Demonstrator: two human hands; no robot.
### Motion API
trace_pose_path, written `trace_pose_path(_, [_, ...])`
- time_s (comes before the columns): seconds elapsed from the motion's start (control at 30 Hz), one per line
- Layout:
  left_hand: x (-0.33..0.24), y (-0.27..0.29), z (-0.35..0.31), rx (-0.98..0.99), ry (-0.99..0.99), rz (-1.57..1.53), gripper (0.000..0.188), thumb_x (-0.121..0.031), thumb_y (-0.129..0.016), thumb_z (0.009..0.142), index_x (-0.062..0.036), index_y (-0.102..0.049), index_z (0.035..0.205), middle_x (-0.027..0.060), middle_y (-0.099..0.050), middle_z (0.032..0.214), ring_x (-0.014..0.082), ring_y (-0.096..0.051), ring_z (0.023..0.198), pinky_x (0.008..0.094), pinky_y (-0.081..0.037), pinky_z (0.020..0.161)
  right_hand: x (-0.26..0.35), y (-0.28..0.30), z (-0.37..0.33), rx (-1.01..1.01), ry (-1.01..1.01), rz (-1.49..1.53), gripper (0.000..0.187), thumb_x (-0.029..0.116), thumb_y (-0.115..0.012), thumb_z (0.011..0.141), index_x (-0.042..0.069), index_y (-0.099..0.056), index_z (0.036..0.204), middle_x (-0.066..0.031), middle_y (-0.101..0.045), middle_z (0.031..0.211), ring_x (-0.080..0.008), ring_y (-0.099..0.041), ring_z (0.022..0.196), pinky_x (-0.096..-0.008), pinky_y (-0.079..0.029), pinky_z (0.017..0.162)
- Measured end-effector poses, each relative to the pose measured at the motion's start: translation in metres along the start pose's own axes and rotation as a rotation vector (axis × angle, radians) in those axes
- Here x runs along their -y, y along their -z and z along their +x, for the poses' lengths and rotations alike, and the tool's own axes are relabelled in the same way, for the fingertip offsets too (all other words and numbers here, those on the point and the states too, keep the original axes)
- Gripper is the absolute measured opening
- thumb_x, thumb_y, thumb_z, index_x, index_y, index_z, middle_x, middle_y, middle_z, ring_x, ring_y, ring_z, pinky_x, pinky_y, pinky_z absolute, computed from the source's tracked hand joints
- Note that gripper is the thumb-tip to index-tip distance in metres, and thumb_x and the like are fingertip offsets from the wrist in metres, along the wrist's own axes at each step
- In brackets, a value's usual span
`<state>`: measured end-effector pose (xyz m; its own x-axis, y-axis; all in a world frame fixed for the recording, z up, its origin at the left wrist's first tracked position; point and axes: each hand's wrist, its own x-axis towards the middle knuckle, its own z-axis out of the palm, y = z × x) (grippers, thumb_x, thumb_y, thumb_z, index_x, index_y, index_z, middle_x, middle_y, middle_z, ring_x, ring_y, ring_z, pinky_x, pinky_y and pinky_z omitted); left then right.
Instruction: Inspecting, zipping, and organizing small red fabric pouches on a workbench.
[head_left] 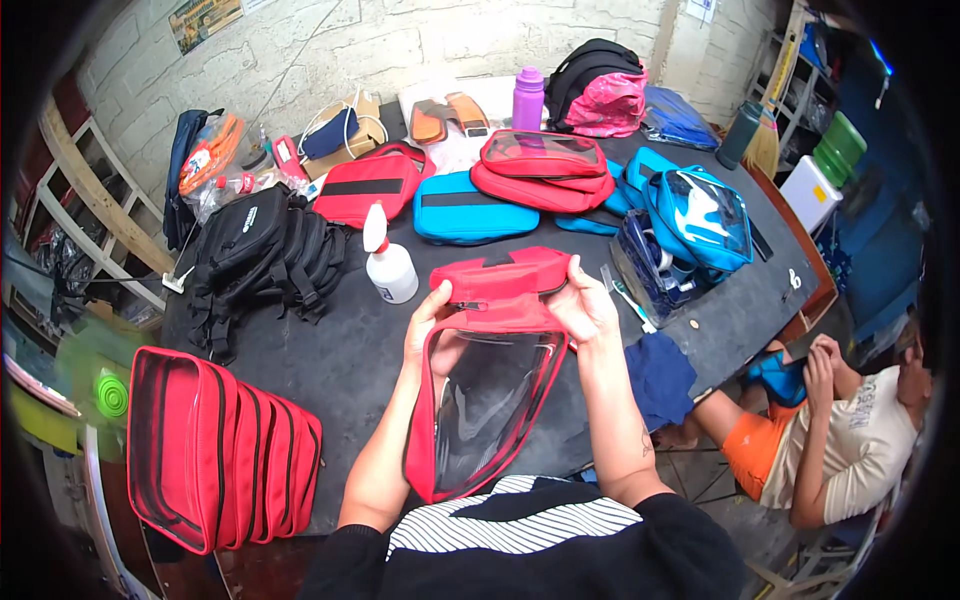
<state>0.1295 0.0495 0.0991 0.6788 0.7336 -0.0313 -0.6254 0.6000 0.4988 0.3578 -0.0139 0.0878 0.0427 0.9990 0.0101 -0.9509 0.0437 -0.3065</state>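
Observation:
Between my two hands is a red pouch (503,318) with a clear plastic window, its lid-like upper part tilted away from me. My left hand (428,325) grips its left edge beside the black zipper. On the opposite edge, my right hand (588,308) is closed around the red fabric. The window's lower end rests near my chest. Beyond the pouch, a white spray bottle (391,268) with a red and white head stands on the table. To the left, several matching red pouches (225,450) are lined up in a row.
Blue pouches (476,210) and red pouches (545,170) lie along the far side, near a purple bottle (528,98). A black backpack (262,250) is at left. Right of my arm are a toothbrush (632,305) and navy cloth (660,380). Another person (840,440) sits at lower right.

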Motion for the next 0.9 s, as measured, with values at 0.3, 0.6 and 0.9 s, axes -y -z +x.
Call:
trace_pose_path(0.3, [-0.007,0.002,-0.022,0.122,-0.058,0.156,0.042,-0.017,-0.059,0.094,0.0033,-0.050,0.130,0.0168,-0.060,0.127,0.0265,-0.059,0.117,0.0433,-0.047,0.102,-0.002,0.003,0.004,0.045,0.160,0.045,0.038,0.027,-0.047,0.102,0.001,-0.052,0.129,-0.0123,-0.059,0.129,-0.0246,-0.056,0.120,-0.0435,-0.040,0.107])
trace_pose_path(0.6, [-0.046,0.006,0.005,0.226,0.179,-0.116,0.033,-0.032,-0.045,0.102,-0.0049,-0.057,0.117,0.0142,-0.060,0.128,0.0264,-0.058,0.118,0.0455,-0.044,0.100,-0.002,-0.002,0.002,-0.038,0.147,-0.150,0.044,0.033,-0.037,0.105,0.001,-0.049,0.132,-0.0125,-0.059,0.129,-0.0251,-0.058,0.115,-0.0411,-0.047,0.100])
trace_pose_path(0.9, [-0.062,-0.041,0.037,0.068,-0.037,0.305,0.013,-0.017,-0.063,0.095,-0.0069,-0.061,0.102,0.0027,-0.066,0.102,0.0141,-0.063,0.097,0.0291,-0.049,0.091,-0.041,0.058,-0.020,-0.113,0.327,-0.572,0.039,0.024,-0.039,0.105,-0.001,-0.048,0.133,-0.0100,-0.061,0.123,-0.0180,-0.060,0.111,-0.0331,-0.049,0.095])
